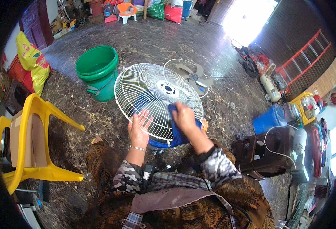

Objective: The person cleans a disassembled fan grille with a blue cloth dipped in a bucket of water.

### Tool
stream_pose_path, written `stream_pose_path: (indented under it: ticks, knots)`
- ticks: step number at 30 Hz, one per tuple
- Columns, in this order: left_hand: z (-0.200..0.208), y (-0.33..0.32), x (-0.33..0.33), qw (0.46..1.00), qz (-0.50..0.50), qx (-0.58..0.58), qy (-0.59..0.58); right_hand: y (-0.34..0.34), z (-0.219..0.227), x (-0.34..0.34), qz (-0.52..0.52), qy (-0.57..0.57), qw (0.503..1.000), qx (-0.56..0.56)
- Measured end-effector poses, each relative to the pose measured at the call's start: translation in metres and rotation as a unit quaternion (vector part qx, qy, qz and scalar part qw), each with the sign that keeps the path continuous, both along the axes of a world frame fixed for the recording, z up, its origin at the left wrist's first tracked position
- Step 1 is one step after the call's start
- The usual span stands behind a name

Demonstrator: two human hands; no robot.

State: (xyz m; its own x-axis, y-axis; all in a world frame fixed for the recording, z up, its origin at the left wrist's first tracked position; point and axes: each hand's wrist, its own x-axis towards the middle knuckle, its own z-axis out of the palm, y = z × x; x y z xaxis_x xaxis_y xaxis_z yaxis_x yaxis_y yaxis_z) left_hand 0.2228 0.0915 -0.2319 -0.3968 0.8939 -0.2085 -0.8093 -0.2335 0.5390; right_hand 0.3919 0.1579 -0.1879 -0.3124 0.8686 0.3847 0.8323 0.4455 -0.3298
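A round white wire fan grille (141,82) is tilted in front of me. My left hand (138,131) holds its near left rim, palm up, with the fingers stretched against the wires. My right hand (184,117) is closed on a blue cloth (174,114) and presses it to the grille's near right side. Something blue with a curved edge (158,145) shows beneath the grille; most of it is hidden. Behind the grille, grey fan blades (192,76) lie by another wire ring on the floor.
A green bucket (106,87) stands left of the grille. A yellow chair (26,168) with a cardboard box is at the left. Dark brown crates (259,156) and a blue bucket (268,119) stand to the right. A red ladder (303,57) leans farther back.
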Motion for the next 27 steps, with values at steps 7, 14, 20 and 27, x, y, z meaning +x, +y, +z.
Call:
stream_pose_path:
  ticks: [7,14,20,27]
  knots:
    - [-0.004,0.005,-0.002,0.999,0.032,-0.015,0.009,-0.009,-0.014,0.028,0.093,-0.015,0.995,0.028]
    - [0.003,0.006,0.000,0.999,-0.039,-0.007,0.031,-0.087,-0.027,0.053,0.166,-0.056,0.983,0.063]
    - [-0.004,0.014,-0.004,0.998,-0.033,-0.014,0.046,-0.104,-0.012,0.033,0.214,-0.028,0.974,0.068]
    - [-0.005,0.011,-0.015,0.997,-0.065,0.024,0.030,-0.111,-0.048,0.060,0.231,-0.070,0.970,0.036]
